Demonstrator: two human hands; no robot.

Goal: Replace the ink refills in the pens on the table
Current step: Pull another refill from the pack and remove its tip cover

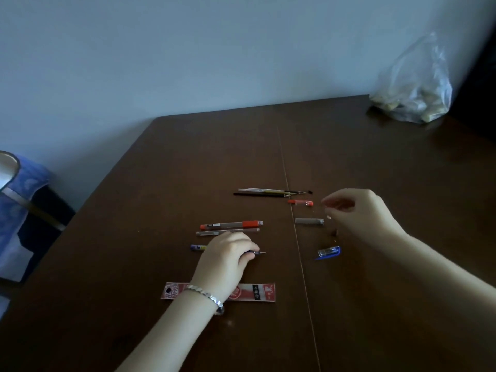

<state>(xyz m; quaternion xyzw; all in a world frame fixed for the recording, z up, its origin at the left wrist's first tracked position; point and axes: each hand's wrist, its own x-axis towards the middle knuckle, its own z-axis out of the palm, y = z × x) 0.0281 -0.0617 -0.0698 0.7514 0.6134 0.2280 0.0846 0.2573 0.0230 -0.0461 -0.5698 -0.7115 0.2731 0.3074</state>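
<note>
The left hand (228, 253) lies curled over the blue pen (198, 247) near the middle of the desk (161, 170), its grip closed on the barrel. The pen's long axis runs left to right, its bare tip (261, 253) pointing toward the desk's right edge. The blue cap (329, 252) lies beyond that tip, apart from it and nearer the right hand (359, 213). That hand hovers with its fingers pinched narrow; whether it holds anything I cannot tell. Capping probably falls to the right hand.
</note>
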